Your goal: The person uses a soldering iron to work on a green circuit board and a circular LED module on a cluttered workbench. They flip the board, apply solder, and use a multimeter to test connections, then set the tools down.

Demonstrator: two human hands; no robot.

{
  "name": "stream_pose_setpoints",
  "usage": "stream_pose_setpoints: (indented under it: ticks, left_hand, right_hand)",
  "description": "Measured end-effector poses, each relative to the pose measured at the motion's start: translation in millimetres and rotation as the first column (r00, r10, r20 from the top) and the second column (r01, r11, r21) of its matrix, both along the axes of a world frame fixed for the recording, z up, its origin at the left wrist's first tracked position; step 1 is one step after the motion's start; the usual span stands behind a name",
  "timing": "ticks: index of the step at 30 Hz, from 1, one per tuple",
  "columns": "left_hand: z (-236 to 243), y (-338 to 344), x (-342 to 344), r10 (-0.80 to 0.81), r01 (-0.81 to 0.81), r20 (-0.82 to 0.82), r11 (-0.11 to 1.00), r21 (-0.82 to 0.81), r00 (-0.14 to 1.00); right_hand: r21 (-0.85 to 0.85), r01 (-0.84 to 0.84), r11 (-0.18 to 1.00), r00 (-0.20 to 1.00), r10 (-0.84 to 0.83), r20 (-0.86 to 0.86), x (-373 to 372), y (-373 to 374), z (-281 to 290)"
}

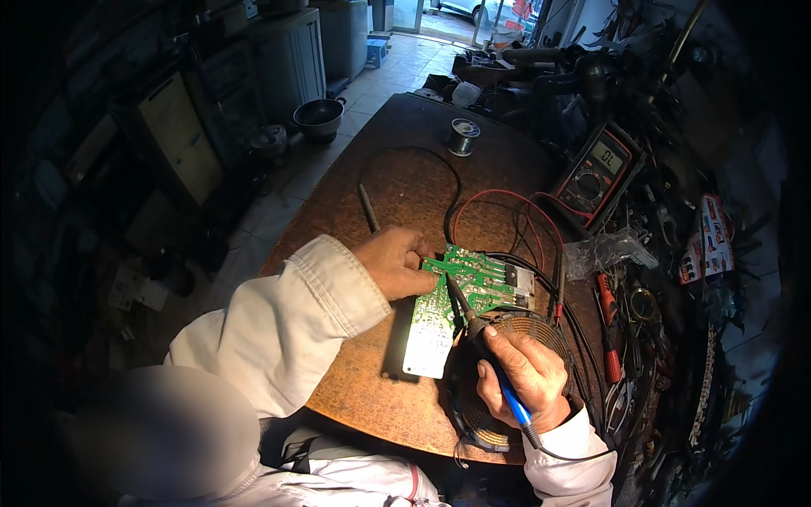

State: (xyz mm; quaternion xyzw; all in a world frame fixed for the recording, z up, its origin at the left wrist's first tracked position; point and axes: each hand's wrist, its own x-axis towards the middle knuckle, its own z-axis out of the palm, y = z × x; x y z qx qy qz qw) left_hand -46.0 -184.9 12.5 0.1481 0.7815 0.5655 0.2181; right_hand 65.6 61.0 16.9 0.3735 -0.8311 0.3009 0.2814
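Note:
A green circuit board (463, 284) is gripped at its upper left edge by my left hand (393, 260), thumb over its face. In my right hand (525, 372) is a soldering iron (511, 393) with a blue handle. Its dark tip meets or hovers just over the board, near my left thumb; contact is too small to tell. Below and right of the board lies a round coil (541, 328) with copper-coloured windings, partly covered by my right hand. A slim dark probe (367, 207) lies beyond my left hand.
The brown wooden table (363, 380) carries a solder spool (464, 137) at the back. A multimeter (596, 173) leans at the right, near a plastic bag (612, 252) and a red screwdriver (608, 296). Red and black leads curve around the board. A pan (318, 120) stands beyond the table's left edge.

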Motion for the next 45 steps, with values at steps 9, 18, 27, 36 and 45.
stream_pose_setpoints:
  ticks: [9,18,27,36,45]
  left_hand:
    - [1.6,-0.6,-0.8,-0.011,0.012,0.016,1.0,-0.027,1.0]
    - [1.8,-1.2,-1.4,0.04,-0.041,0.05,0.999,0.018,0.998]
    - [8.4,-2.9,2.1,-0.023,0.014,0.064,0.991,0.136,0.998]
    - [5.6,6.0,11.7,0.026,-0.027,0.007,0.937,0.348,1.0]
    - [63.3,35.3,63.0,-0.017,0.01,-0.425,1.0,-0.018,0.905]
  right_hand:
    - [0.012,0.017,1.0,1.0,-0.017,-0.008,1.2,0.8,1.7]
    - [-0.175,0.253,0.951,0.965,-0.261,-0.022,-1.3,5.1,0.8]
    - [-0.328,0.316,0.89,0.948,-0.308,0.076,-4.9,10.0,-7.1]
    - [-0.464,0.379,0.801,0.918,-0.388,0.081,-4.2,19.4,7.5]
    - [-0.686,0.371,0.626,0.916,-0.367,0.16,36.9,55.7,15.4]
